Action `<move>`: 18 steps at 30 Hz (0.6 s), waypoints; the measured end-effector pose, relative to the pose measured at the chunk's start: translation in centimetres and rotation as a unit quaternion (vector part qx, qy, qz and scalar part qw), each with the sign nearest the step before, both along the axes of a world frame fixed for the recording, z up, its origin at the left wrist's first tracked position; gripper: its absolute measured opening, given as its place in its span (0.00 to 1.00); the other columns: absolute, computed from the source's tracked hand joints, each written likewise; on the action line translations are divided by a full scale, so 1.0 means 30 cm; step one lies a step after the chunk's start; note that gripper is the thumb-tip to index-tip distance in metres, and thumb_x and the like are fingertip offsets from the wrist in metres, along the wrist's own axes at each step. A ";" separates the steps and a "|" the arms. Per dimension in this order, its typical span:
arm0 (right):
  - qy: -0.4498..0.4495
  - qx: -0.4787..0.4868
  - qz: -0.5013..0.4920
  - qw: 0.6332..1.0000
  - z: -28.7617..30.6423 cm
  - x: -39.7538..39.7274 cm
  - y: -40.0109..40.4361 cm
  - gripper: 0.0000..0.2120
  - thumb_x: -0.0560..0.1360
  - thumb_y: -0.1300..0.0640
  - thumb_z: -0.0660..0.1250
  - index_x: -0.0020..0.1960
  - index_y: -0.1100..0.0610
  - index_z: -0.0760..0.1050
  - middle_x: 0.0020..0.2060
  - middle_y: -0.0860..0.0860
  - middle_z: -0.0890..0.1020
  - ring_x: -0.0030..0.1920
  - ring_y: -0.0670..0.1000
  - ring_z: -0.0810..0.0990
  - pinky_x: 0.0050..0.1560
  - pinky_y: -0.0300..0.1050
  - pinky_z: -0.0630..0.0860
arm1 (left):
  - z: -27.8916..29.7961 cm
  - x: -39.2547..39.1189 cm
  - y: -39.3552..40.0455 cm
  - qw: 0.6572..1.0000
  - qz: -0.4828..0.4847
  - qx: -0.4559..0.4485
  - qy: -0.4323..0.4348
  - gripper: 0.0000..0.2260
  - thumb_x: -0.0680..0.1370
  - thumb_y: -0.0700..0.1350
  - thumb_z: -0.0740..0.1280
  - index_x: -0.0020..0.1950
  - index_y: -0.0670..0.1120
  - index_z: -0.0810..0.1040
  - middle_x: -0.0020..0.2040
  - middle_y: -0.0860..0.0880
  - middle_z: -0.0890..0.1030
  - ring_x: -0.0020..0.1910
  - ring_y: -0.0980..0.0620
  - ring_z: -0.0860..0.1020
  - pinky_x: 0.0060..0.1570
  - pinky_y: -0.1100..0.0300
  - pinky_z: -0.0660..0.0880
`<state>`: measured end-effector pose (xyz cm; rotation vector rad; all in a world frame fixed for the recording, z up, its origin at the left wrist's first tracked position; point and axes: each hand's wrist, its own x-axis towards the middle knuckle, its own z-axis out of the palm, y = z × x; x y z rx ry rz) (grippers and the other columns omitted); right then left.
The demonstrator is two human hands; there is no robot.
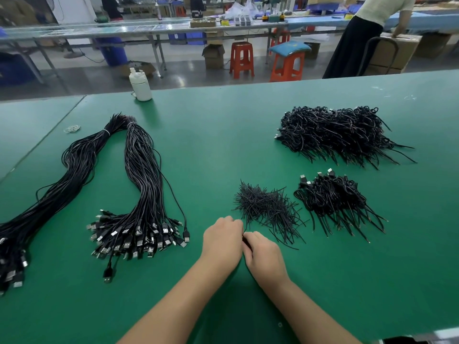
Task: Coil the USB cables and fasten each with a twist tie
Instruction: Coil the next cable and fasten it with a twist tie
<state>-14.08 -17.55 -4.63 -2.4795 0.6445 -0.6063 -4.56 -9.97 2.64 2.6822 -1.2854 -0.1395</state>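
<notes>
1. I see both hands meeting over the green table [223, 150], just at the near-left edge of the pile of twist ties [268, 209], which I take as my landmark.
2. My left hand [222, 240] has its fingers curled down; a thin black strand, most likely a twist tie, rises between the two hands. My right hand [264, 256] is curled too, fingers pinching something black at the same spot. What exactly each holds I cannot tell beyond that strand.
3. Right of the tie pile, just beside it, lies a small heap of coiled USB cables [332, 202] with plugs showing at its far side.
4. Beyond the tie pile, farther right, sits a larger heap of coiled cables [335, 135].
5. Left of the tie pile, well apart, a long bundle of uncoiled USB cables [141, 194] fans its plugs toward me; a second bundle [54, 194] lies farther left.
6. Far left of the pile, at the table's back edge, stands a white bottle [140, 85].
</notes>
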 end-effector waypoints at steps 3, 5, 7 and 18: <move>-0.002 0.054 -0.010 0.999 -0.003 0.000 -0.008 0.05 0.77 0.54 0.66 0.52 0.52 0.78 0.42 0.44 0.80 0.41 0.45 0.77 0.42 0.38 0.72 | -0.008 -0.005 0.006 1.000 -0.005 -0.027 -0.013 0.05 0.80 0.44 0.59 0.52 0.49 0.75 0.50 0.51 0.76 0.52 0.48 0.75 0.41 0.56 0.67; 0.022 0.104 -0.013 0.994 0.010 0.000 -0.016 0.06 0.76 0.48 0.66 0.52 0.46 0.76 0.42 0.40 0.80 0.42 0.41 0.77 0.42 0.30 0.69 | -0.010 0.006 0.020 0.998 0.003 -0.058 -0.024 0.05 0.80 0.46 0.59 0.51 0.49 0.74 0.49 0.51 0.77 0.52 0.49 0.75 0.42 0.56 0.68; 0.045 0.201 -0.005 0.979 0.038 0.003 -0.032 0.10 0.72 0.43 0.63 0.51 0.44 0.75 0.39 0.42 0.81 0.39 0.40 0.77 0.43 0.35 0.72 | -0.012 0.030 0.040 0.994 0.007 -0.106 -0.022 0.05 0.80 0.48 0.61 0.50 0.49 0.75 0.47 0.52 0.78 0.50 0.49 0.75 0.43 0.56 0.70; -0.066 0.599 0.019 0.798 0.186 0.031 -0.060 0.14 0.79 0.53 0.67 0.50 0.65 0.82 0.36 0.54 0.81 0.38 0.49 0.79 0.40 0.46 0.80 | -0.010 0.055 0.116 0.961 -0.083 -0.261 0.023 0.03 0.76 0.43 0.70 0.47 0.48 0.77 0.47 0.53 0.80 0.47 0.54 0.77 0.47 0.57 0.75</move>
